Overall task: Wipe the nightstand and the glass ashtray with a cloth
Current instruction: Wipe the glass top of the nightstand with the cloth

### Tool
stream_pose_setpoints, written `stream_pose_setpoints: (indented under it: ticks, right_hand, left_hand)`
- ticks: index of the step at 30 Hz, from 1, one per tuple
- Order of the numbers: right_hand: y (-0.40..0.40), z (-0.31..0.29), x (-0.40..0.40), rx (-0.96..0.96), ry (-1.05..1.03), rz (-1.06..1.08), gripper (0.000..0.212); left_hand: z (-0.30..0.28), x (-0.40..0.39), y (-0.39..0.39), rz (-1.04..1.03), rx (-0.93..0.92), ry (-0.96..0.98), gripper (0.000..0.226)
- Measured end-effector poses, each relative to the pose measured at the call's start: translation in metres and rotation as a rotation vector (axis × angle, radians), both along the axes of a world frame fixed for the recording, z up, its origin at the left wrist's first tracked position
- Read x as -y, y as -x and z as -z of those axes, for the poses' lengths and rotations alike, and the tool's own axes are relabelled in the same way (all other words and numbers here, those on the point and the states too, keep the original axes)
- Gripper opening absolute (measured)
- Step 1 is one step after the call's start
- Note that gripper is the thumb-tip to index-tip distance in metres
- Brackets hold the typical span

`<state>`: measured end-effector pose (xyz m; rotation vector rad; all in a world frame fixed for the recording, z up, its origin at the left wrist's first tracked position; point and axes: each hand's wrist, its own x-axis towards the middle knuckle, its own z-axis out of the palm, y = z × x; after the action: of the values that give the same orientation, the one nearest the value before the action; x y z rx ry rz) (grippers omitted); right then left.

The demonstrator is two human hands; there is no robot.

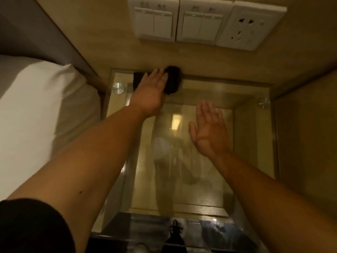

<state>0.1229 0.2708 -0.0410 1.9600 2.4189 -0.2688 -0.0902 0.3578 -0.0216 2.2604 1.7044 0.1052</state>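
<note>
The nightstand has a glass top (pixel 246 125) over a wooden body, and the glass mirrors my arms. A dark cloth (pixel 173 83) lies at its far left corner, against the wall. My left hand (pixel 152 90) presses flat on the cloth, fingers stretched out toward the wall. My right hand (pixel 209 128) hovers flat over the middle of the glass, fingers spread, holding nothing. No ashtray shows in this view.
A bed with white linen (pixel 36 110) stands close on the left. On the wooden wall panel above are two switch plates (pixel 178 21) and a socket (pixel 249 26). Round metal studs (pixel 118 88) hold the glass corners. Dark items (pixel 175 240) lie below the near edge.
</note>
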Motion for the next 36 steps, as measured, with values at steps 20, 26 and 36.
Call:
stream_pose_setpoints:
  ticks: [20, 26, 36]
  right_hand:
    - [-0.002, -0.009, 0.106, 0.053, 0.093, 0.007, 0.065]
    - [0.001, -0.008, 0.180, 0.051, 0.098, 0.010, 0.061]
    - [-0.004, -0.009, 0.229, 0.066, 0.124, -0.023, 0.061]
  left_hand:
    - [-0.005, 0.206, 0.005, 0.161, -0.073, 0.079, 0.061]
    - [-0.001, 0.301, 0.002, 0.175, -0.099, 0.074, 0.061]
    - [0.000, 0.372, 0.000, 0.167, -0.078, 0.090, 0.060]
